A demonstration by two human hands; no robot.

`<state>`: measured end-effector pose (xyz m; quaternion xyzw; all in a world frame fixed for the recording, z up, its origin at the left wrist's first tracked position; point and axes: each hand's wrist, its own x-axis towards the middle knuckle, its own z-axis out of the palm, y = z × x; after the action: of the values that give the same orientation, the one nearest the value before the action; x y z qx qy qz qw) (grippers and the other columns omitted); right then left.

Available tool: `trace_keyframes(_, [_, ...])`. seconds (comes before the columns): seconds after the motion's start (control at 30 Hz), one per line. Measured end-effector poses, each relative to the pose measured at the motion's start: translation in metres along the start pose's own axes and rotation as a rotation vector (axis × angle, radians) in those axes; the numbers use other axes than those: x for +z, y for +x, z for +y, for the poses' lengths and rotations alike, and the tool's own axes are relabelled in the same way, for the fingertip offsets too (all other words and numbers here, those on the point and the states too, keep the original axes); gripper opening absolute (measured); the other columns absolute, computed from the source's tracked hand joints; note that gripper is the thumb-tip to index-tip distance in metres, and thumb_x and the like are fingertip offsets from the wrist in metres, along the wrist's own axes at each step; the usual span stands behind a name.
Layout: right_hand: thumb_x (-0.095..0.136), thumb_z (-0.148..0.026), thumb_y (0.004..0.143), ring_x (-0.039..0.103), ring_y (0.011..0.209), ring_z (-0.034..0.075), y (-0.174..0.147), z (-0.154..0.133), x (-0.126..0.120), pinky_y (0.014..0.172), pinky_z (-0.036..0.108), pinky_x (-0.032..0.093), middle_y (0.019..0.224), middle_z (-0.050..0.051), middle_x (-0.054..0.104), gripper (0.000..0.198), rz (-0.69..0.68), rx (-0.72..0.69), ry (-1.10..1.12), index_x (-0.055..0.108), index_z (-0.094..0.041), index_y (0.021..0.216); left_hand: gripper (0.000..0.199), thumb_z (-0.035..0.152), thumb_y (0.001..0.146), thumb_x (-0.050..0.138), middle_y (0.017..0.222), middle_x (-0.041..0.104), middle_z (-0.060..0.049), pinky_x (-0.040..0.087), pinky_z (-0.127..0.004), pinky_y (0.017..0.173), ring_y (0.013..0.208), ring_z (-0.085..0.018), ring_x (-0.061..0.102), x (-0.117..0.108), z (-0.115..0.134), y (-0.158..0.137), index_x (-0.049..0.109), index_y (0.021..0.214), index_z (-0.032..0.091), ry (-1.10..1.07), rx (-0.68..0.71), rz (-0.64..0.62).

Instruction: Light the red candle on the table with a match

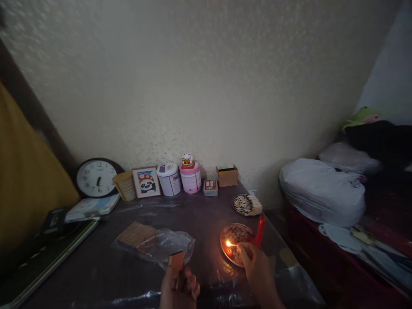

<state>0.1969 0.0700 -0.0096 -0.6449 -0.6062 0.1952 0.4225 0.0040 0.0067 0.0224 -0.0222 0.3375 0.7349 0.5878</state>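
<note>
Right hand holding lit match, left hand matchbox

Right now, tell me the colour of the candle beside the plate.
Red; the candle shows best in the head view.

Home room, wallpapered wall, wall clock, framed picture, bagged bedding

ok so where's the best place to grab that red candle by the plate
Take the red candle around its lower shaft, coming from the right. It stands roughly upright at the right edge of the plate, and the right hand holds a lit match on its left, so the left side and the top are best avoided.
</note>
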Motion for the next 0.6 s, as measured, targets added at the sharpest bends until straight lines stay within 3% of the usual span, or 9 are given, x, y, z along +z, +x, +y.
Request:
trace_keyframes(0.13, [0.048, -0.033, 0.085, 0.07, 0.08, 0.024, -0.001, -0.0008, 0.0, 0.071, 0.029, 0.049, 0.084, 0.009, 0.076, 0.026, -0.014, 0.004, -0.003, 0.07, -0.02, 0.084, 0.028, 0.038, 0.066, 0.074, 0.054, 0.063, 0.0, 0.041, -0.022, 0.039, 0.042, -0.011, 0.053, -0.0007, -0.0001, 0.0015, 0.057, 0.057, 0.016, -0.001, 0.0, -0.011])
trace_keyframes(0.6, [0.048, -0.034, 0.085, 0.07, 0.078, 0.024, 0.001, -0.0005, -0.0008, 0.069, 0.03, 0.05, 0.084, 0.009, 0.076, 0.027, 0.0, -0.01, 0.051, 0.07, -0.019, 0.083, 0.023, 0.035, 0.072, 0.069, 0.056, 0.064, 0.0, 0.047, -0.021, 0.043, 0.045, -0.01, 0.056, -0.0031, 0.0, 0.0011, 0.064, 0.066, 0.014, -0.006, 0.003, -0.002])
